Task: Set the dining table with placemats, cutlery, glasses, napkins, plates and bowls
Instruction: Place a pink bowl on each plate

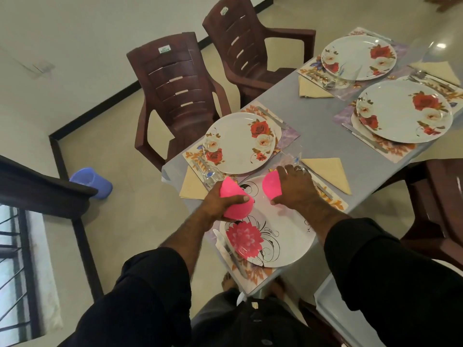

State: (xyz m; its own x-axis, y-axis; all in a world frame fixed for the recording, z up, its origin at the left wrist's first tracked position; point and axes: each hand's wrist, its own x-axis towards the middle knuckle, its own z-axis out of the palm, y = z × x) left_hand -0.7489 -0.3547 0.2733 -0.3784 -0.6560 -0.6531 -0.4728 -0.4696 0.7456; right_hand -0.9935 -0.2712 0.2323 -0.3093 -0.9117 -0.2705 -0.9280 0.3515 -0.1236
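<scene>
My left hand point(220, 200) grips a pink bowl point(235, 200) held tilted above the nearest plate point(280, 236), a white one with a pink flower. My right hand point(294, 187) holds a second pink bowl point(271, 184) over the far edge of that same plate. The plate lies on a floral placemat point(253, 271) with a knife point(228, 249) at its left. A folded yellow napkin point(328, 172) lies to the right, and a clear glass point(290, 159) stands just beyond my right hand.
Three other settings have rose-patterned plates point(238, 144) point(358, 57) point(403, 111) on placemats with cutlery, napkins and glasses point(211, 175). Two brown plastic chairs point(175, 96) stand at the far side, another chair point(441, 209) at the right. A blue bucket point(91, 182) lies on the floor.
</scene>
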